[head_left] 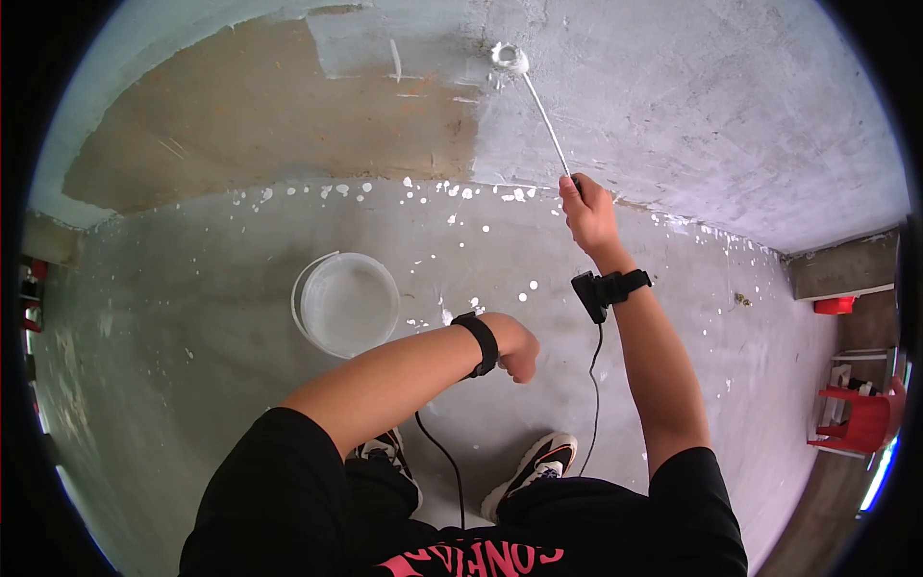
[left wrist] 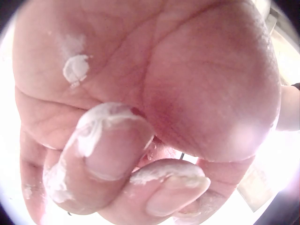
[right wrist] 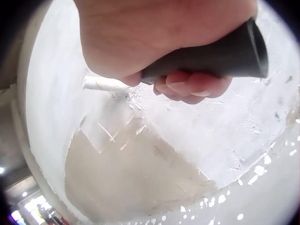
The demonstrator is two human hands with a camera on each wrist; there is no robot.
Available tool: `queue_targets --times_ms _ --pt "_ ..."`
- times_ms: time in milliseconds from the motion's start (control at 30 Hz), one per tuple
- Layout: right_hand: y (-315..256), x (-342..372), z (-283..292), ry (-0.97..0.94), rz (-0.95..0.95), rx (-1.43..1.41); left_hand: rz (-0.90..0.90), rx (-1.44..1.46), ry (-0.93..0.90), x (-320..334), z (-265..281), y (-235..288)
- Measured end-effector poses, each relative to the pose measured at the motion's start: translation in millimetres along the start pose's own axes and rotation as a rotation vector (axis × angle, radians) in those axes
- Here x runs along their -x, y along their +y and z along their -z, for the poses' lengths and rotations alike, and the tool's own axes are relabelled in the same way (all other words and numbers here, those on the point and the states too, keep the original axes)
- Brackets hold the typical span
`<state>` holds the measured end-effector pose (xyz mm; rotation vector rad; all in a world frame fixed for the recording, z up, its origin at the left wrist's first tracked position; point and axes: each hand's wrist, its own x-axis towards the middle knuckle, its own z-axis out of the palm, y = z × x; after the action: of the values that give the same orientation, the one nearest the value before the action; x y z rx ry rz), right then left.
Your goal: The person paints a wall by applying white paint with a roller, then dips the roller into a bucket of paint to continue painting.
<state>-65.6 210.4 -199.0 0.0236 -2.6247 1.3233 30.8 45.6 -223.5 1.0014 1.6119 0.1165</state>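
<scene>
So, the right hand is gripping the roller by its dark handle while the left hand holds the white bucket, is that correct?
Not quite: the left hand holds nothing, and the white bucket stands apart from it, as the head view shows. The right hand does grip the roller by its dark handle.

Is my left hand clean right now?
No, your left hand has white smears on its palm and on the curled fingers.

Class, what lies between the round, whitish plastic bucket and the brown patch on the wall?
Between the bucket and the brown patch lies grey floor, dotted with white splashes along the foot of the wall, as the head view shows.
</scene>
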Motion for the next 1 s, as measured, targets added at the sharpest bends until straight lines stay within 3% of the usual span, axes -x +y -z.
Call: queue_targets --times_ms 100,200,267,400,633,833,1000 --pt "-4 3 3 -0.034 -0.007 -0.016 0.035 -0.029 -0.071 2 6 3" --pt "-17 15 7 -0.007 0.031 -0.088 0.016 0.003 -0.006 4 3 3" --pt "-34 25 10 0.015 -0.152 -0.233 0.009 0.008 0.008 2 1 3" --pt "-52 46 10 -0.117 -0.291 -0.322 0.006 -0.011 0.011 4 3 7" --pt "-73 57 -12 -0.157 -0.568 -0.519 0.006 0.002 0.005 -13 -8 -8" --pt "-106 53 -38 -0.091 -0.596 -0.441 -0.004 -0.002 -0.002 -7 -18 -9" --pt "-125 42 -31 0.04 -0.389 -0.269 -0.011 -0.045 0.006 -23 -18 -12"
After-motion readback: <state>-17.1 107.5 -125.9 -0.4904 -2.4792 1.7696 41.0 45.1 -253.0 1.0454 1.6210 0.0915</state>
